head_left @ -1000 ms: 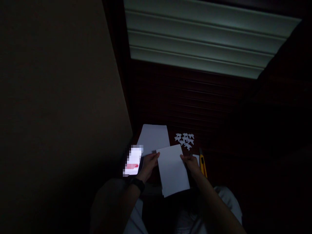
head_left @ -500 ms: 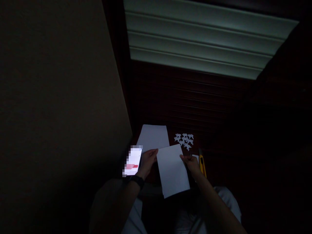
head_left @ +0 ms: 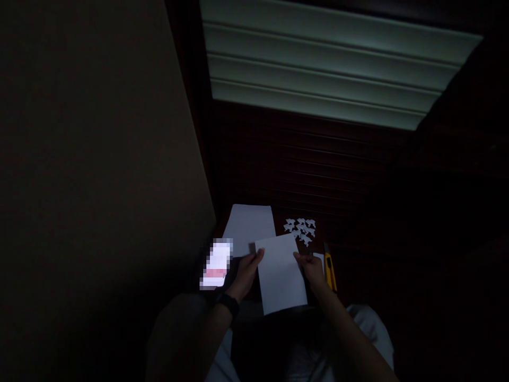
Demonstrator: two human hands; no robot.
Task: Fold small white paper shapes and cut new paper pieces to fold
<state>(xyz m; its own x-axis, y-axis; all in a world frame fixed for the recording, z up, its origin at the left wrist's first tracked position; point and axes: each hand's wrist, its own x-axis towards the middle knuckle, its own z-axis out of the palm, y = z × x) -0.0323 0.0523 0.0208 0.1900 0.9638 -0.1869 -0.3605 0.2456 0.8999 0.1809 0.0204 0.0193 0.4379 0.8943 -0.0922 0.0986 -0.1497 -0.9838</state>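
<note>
In a very dark room I hold a white sheet of paper over my lap. My left hand, with a dark watch at the wrist, pinches the sheet's upper left edge. My right hand grips its upper right edge. Both hands are closed on the paper. A second white sheet lies flat on the dark table just beyond. A cluster of several small folded white paper pieces sits to its right.
A lit phone screen glows left of my left hand. A yellow utility knife lies right of my right hand. A plain wall stands on the left and a pale slatted panel above the dark wooden table.
The held sheet has shifted slightly toward me and looks a little shorter. My left thumb has moved further onto its edge. Everything on the table is unmoved.
</note>
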